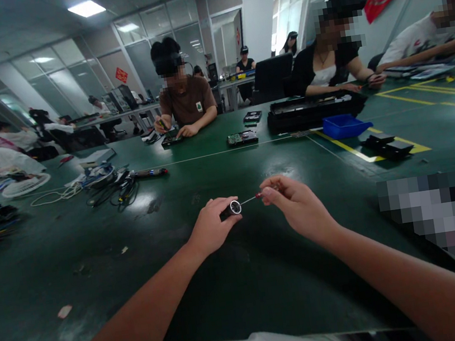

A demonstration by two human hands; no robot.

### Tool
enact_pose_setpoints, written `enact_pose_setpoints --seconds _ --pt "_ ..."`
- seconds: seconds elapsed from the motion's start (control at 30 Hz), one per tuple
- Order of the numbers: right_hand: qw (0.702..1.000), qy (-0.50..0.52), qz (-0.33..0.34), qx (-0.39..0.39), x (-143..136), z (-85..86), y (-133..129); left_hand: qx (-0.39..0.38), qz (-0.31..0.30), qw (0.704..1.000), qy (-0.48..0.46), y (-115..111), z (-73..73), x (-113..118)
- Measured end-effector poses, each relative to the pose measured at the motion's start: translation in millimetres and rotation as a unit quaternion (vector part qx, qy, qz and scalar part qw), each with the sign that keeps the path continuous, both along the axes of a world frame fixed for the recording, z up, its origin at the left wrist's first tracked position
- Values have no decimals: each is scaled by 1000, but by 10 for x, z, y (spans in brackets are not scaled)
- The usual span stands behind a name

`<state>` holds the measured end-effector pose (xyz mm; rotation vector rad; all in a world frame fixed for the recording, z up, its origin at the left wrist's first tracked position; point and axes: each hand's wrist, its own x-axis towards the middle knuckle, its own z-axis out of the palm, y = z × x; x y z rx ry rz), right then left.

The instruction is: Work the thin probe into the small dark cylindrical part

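Note:
Between the thumb and fingers of my left hand (212, 224) is a small dark cylinder with a bright round rim (235, 207), its ringed end turned towards me and to the right. It looks like a flashlight head, but I cannot be sure. My right hand (297, 200) is closed around a screwdriver with a red handle (258, 195). The thin metal shaft points left, and its tip is at or very near the rim of the cylinder; whether they touch is not clear. Both hands are held over the middle of the green table (210, 291).
Tangled black cables (118, 188) lie to the left. Ahead are circuit-board devices (242, 138), a long black casing (314, 112), a blue bin (344, 127) and black parts (387, 146). A blurred-out object (441, 219) lies at right. Across the table a person (187, 100) works on a small device.

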<state>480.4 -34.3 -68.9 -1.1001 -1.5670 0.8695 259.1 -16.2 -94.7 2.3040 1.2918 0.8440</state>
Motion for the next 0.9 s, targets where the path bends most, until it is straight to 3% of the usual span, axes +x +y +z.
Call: enact_pose_setpoints --seconds 0.13,0.23,0.53,0.77,0.9 --pt "963 221 -25 -151 31 -133 160 33 -19 999 24 12 31 8" --pt "953 251 -65 -158 50 -184 210 10 1 1000 29 38 31 13" --pt "993 105 -43 -17 16 -174 106 -10 -11 999 50 27 42 22" --pt "999 -11 -18 39 18 -106 25 -2 -6 999 53 29 36 31" --pt "996 -53 -40 55 30 -105 18 -8 1 999 54 38 27 22"
